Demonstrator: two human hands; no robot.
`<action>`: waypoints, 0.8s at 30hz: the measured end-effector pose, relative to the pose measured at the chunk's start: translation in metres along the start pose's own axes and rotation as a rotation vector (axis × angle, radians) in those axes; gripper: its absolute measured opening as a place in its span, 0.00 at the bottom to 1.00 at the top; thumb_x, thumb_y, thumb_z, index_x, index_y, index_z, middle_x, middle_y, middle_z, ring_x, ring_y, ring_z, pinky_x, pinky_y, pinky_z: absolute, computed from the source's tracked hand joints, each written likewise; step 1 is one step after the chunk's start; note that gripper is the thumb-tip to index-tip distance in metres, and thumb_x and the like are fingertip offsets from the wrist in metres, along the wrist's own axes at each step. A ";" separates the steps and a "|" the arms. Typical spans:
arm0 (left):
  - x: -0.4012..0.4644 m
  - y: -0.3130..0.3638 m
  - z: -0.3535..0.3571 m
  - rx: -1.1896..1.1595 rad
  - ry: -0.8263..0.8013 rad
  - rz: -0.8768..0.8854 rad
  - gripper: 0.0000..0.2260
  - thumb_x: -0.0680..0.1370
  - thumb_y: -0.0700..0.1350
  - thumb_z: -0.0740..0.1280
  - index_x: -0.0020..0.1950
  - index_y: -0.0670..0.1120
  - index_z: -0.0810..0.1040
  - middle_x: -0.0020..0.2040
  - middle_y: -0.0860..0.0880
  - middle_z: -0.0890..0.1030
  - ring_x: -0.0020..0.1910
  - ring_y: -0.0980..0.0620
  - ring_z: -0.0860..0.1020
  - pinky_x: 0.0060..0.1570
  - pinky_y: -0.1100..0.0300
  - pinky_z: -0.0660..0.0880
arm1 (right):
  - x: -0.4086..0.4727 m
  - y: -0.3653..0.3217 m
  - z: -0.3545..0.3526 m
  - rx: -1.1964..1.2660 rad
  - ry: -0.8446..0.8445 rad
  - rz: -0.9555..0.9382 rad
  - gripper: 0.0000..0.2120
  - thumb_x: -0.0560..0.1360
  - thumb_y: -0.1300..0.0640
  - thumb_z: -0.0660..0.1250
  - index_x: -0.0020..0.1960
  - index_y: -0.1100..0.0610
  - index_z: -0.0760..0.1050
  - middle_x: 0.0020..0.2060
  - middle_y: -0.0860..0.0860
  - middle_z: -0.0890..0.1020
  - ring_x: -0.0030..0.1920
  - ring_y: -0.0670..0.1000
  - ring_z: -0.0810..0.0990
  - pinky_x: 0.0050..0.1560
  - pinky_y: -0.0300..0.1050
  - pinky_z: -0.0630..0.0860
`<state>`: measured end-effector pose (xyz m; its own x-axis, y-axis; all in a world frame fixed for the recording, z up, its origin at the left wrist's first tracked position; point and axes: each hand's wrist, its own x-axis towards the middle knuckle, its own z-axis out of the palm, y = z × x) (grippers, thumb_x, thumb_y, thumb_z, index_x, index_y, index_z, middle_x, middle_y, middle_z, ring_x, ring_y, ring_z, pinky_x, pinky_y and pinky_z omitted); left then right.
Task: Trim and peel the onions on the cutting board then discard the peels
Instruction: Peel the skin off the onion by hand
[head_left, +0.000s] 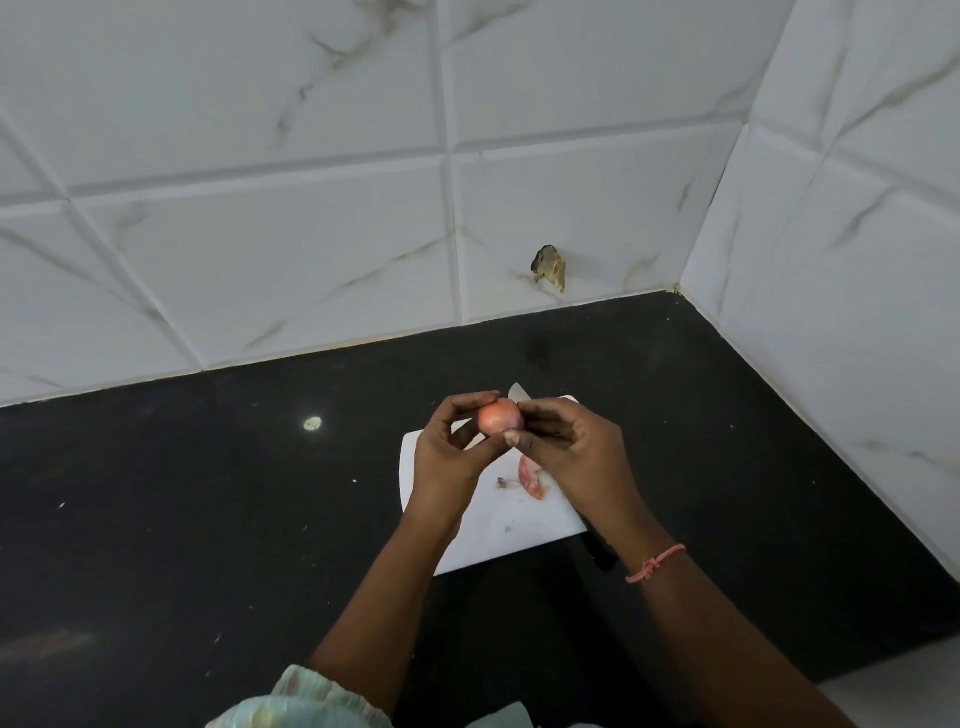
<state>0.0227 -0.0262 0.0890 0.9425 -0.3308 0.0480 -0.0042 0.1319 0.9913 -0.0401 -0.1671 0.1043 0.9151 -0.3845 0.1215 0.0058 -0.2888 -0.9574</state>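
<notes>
Peeling is under way. We hold one onion (500, 415) above the cutting board (441, 519); the left hand (451, 453) pinches it, and the right hand (563, 451) grips its other side, fingers curled on the skin. Peel scraps (531, 480) lie on the board. A knife (517, 391) shows behind. We judge discarding is left; other onions are not visible.

I count one onion (500, 415) between my two hands, one white cutting board (488, 525), one knife (597, 545), two peel scraps (532, 480) near my right hand (576, 452)
</notes>
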 end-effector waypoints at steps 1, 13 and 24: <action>0.000 -0.001 0.000 0.033 0.015 0.028 0.18 0.71 0.34 0.77 0.58 0.43 0.79 0.56 0.52 0.84 0.57 0.53 0.82 0.55 0.60 0.80 | 0.000 0.001 0.002 0.014 0.010 0.022 0.17 0.70 0.56 0.77 0.57 0.54 0.81 0.50 0.46 0.86 0.52 0.44 0.84 0.58 0.49 0.80; -0.005 -0.001 0.009 -0.086 0.005 -0.072 0.18 0.74 0.39 0.76 0.62 0.47 0.78 0.61 0.48 0.81 0.57 0.51 0.82 0.54 0.57 0.81 | 0.011 0.001 -0.002 -0.017 0.191 0.052 0.03 0.75 0.59 0.71 0.49 0.55 0.81 0.42 0.46 0.84 0.41 0.43 0.84 0.42 0.32 0.79; 0.006 0.000 0.009 -0.176 0.005 -0.404 0.11 0.84 0.45 0.61 0.64 0.46 0.77 0.59 0.44 0.81 0.56 0.47 0.83 0.55 0.56 0.80 | 0.006 -0.001 0.004 -0.010 0.228 0.017 0.01 0.76 0.58 0.70 0.48 0.53 0.80 0.42 0.44 0.83 0.44 0.42 0.83 0.45 0.33 0.79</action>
<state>0.0251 -0.0361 0.0903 0.8584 -0.3840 -0.3402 0.4215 0.1500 0.8943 -0.0327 -0.1658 0.1051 0.8000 -0.5775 0.1626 -0.0137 -0.2885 -0.9574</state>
